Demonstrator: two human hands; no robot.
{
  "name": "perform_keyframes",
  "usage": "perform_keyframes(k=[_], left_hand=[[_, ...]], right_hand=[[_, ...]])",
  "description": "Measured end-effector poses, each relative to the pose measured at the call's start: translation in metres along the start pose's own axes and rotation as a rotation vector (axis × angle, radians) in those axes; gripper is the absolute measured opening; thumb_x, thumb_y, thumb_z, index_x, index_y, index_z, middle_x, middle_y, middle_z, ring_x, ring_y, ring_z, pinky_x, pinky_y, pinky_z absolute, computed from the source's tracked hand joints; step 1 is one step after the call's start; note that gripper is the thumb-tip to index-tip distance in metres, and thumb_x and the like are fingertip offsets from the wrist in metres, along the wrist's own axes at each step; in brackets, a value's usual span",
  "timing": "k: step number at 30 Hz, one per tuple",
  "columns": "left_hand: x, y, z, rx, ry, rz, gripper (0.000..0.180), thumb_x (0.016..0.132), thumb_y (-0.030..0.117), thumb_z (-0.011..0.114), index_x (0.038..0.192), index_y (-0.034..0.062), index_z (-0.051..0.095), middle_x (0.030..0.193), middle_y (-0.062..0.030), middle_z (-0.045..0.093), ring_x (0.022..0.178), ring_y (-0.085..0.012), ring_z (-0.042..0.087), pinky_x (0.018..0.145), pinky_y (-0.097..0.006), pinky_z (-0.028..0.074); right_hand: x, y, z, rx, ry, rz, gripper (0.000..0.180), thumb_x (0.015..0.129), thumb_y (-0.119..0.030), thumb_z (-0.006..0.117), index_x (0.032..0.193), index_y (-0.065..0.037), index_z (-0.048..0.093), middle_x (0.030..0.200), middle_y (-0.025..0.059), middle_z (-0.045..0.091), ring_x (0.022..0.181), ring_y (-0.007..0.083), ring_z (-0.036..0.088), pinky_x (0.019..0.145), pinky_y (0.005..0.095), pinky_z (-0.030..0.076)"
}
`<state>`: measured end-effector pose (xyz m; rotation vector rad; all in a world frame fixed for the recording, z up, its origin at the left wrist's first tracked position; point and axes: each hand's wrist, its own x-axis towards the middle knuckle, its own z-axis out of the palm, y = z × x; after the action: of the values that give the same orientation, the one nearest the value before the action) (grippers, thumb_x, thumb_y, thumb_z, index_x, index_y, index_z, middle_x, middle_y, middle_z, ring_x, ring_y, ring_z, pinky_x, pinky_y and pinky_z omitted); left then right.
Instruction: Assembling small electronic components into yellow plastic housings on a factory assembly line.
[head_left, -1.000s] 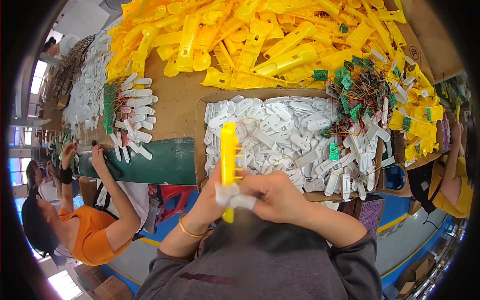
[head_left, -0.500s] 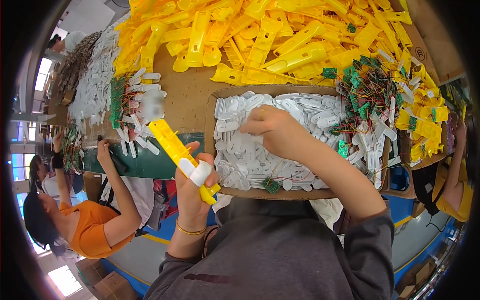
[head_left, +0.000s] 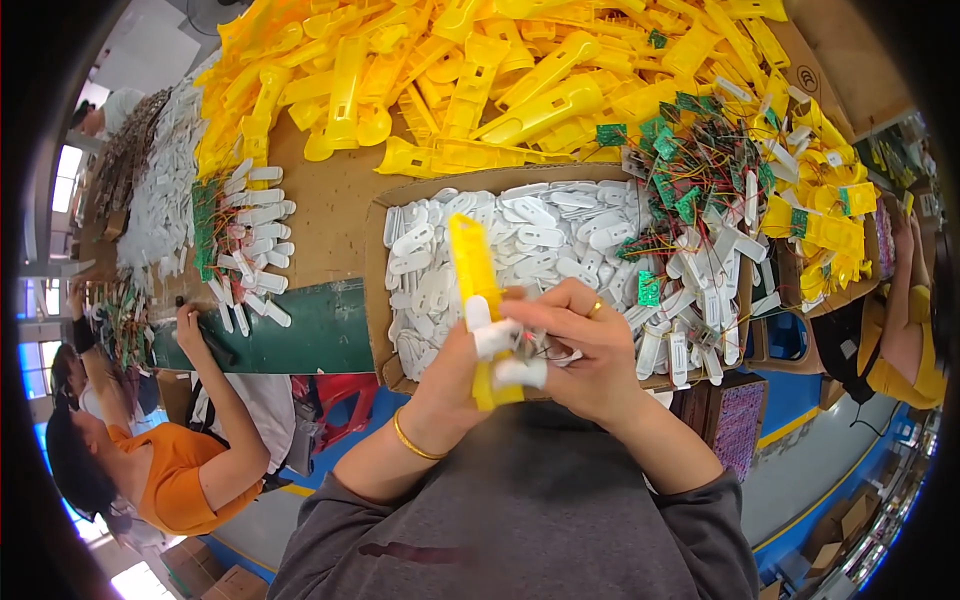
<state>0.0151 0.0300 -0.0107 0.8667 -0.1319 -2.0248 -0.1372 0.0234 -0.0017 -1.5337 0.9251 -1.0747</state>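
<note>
My left hand [head_left: 447, 375] is closed around a long yellow plastic housing [head_left: 469, 252], which stands up from the grip, tilted slightly. White coverings [head_left: 495, 340] show on fingers at the housing. Right against it, my right hand [head_left: 592, 350] has its fingers bent and pinched together over the housing's lower part. A small greyish piece [head_left: 532, 345] shows between the hands, blurred, and its kind cannot be made out. Behind them is a cardboard box [head_left: 376, 270] full of flat white plastic pieces [head_left: 540, 236]. A ring is on my right hand, a yellow bangle on my left wrist.
Yellow housings [head_left: 465, 85] are heaped at the back. Green circuit boards [head_left: 665, 190] with red wires lie tangled at the box's right; more boards [head_left: 205, 225] and white pieces lie left. A co-worker in orange [head_left: 195, 465] sits left, another in yellow [head_left: 905, 350] right.
My right hand has come back from the white pieces to the yellow housing. My left hand has moved right with the housing, now more upright and over the box. The view has shifted slightly.
</note>
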Motion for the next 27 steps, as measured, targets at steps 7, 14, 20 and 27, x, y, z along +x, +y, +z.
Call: perform_keyframes(k=[7,14,20,27], left_hand=[[-0.006,0.006,0.008,0.746,-0.023,0.652,0.069,0.069,-0.01,0.064,0.128,0.0007,0.03,0.104,-0.0155,0.06,0.093,-0.0199,0.061,0.071,-0.025,0.049],[-0.002,0.002,0.007,0.614,0.092,0.574,0.063,0.069,-0.008,0.064,0.123,0.0012,0.034,0.102,-0.0126,0.062,0.094,-0.0194,0.061,0.072,-0.024,0.047],[0.003,0.004,-0.003,0.633,0.158,0.568,0.057,0.07,-0.007,0.062,0.12,0.0015,0.036,0.096,-0.0107,0.062,0.085,-0.015,0.06,0.075,-0.024,0.047],[0.0,0.008,-0.002,0.637,0.03,0.681,0.062,0.068,-0.006,0.064,0.121,0.0042,0.036,0.097,-0.0107,0.061,0.077,-0.0101,0.058,0.068,-0.022,0.045]], right_hand=[[0.013,0.015,-0.003,-0.704,0.26,-0.386,0.048,0.06,0.007,0.055,0.106,-0.006,0.063,0.075,0.0076,0.052,0.063,0.025,0.05,0.058,0.0348,0.045],[0.01,0.016,-0.003,-0.873,0.184,-0.288,0.057,0.055,0.009,0.056,0.11,-0.007,0.061,0.067,0.0063,0.045,0.061,0.0221,0.046,0.053,0.0316,0.041],[0.014,0.006,-0.004,-0.874,0.116,-0.243,0.058,0.055,0.01,0.055,0.111,-0.005,0.059,0.069,0.0084,0.046,0.064,0.0241,0.047,0.056,0.0329,0.042],[0.008,0.014,-0.018,-0.636,0.129,-0.31,0.045,0.054,0.009,0.061,0.098,-0.003,0.06,0.07,0.0083,0.058,0.06,0.0233,0.055,0.052,0.0316,0.044]])
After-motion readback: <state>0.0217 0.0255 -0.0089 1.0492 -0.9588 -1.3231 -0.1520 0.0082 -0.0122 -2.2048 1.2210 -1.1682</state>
